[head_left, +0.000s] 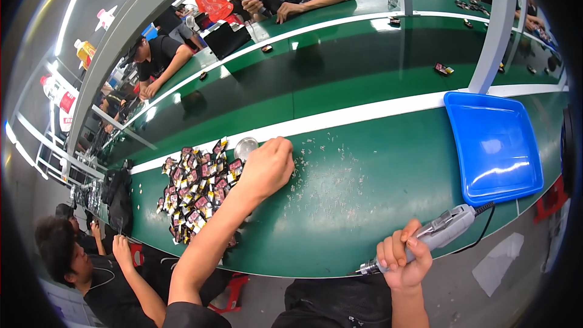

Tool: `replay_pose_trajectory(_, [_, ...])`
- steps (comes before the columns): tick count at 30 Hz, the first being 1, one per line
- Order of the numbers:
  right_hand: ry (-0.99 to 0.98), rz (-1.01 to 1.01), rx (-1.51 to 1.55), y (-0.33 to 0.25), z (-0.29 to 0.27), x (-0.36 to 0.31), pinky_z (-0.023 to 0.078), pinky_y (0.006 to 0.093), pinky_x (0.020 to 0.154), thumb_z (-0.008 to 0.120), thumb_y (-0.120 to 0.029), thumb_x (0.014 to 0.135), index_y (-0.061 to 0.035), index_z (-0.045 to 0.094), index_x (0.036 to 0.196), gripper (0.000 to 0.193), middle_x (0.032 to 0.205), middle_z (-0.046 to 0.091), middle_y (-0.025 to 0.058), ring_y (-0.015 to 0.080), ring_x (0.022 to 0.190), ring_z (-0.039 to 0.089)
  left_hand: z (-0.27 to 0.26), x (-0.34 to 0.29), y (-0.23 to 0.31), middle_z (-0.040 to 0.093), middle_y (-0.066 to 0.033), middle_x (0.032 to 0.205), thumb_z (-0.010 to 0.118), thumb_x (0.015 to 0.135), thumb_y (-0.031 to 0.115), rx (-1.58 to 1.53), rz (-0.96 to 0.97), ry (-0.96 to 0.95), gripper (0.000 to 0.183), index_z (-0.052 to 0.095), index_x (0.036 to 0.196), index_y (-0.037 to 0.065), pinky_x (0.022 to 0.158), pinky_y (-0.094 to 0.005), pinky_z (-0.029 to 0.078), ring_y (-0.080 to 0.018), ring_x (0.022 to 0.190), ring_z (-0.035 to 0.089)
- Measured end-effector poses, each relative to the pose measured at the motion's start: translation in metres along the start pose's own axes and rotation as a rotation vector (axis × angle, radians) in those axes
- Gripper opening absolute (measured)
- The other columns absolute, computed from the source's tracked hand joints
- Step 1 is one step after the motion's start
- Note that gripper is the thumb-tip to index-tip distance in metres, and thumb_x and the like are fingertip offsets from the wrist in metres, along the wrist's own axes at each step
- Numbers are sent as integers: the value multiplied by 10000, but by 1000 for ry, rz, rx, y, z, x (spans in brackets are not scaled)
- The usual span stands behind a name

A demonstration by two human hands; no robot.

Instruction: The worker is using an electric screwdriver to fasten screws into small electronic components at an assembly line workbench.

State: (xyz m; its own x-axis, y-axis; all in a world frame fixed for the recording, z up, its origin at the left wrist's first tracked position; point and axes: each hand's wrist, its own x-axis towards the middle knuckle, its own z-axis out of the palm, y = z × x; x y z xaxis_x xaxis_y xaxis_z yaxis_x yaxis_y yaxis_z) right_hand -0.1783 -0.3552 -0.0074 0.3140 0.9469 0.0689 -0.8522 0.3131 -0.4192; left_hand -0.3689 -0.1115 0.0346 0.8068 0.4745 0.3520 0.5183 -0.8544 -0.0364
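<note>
Green worktop fills the middle of a busy workshop, with a belt running beyond it towards 12 o'clock. The left hand is bent over the worktop, its fingers drawn together and turned down; whether they pinch anything I cannot tell. The right hand has its fingers curled around a grey powered screwdriver, at 4 o'clock from the left hand, by the bench's near edge. Its long axis slants across the view: bit end at 8 o'clock, cable end at 2 o'clock.

Just beside the left fingers, spreading towards 3 o'clock, lie tiny pale pieces, too small to identify. A round metal dish sits at 10 to 11 o'clock, and a heap of small black units at 8 to 9.

I judge the step in hand to be fingering small parts with the driver held aside; the next move seems to call for a fine, separate pinch. Farther out, at 1 o'clock from the right hand, is a blue tray.
</note>
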Motion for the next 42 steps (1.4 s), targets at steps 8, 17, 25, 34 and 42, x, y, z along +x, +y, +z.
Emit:
replay_pose_trajectory(8, [4,-28,-11,-1,2,2,362,305,480,467,-142,865,-61,508,895,96,474,349,4,128,401,353,-46,-76,89,512,-129,709,528,784,-57,-695,-259,70,98,450,809,-3,561,-347,438,-280,602,537])
replay_pose_trajectory(17, [18,-197,82,-3,47,-5,398,313,497,423,-170,891,-81,445,917,95,516,398,6,134,439,391,-23,-123,159,602,-162,877,549,902,0,-1775,-569,94,88,594,881,-72,645,-273,492,-184,741,591])
replay_pose_trajectory(25, [-13,-235,8,5,60,-11,389,292,478,445,-147,915,-67,416,892,88,489,386,4,118,411,397,-21,-123,170,594,-178,899,528,928,28,-2060,-548,100,148,610,895,-91,655,-273,507,-193,774,611])
replay_pose_trajectory(34, [-3,-257,-29,4,61,-18,392,288,465,447,-146,905,-71,413,893,83,486,404,10,126,406,411,-22,-121,169,592,-177,877,524,923,12,-2039,-496,53,145,605,877,-99,641,-271,493,-183,734,591])
replay_pose_trajectory(42, [-111,-227,-166,-3,56,-20,396,310,474,423,-173,898,-76,413,899,97,520,422,26,153,427,408,-23,-112,170,603,-139,711,569,861,10,-1356,-332,107,123,571,760,-60,562,-279,470,-191,611,572])
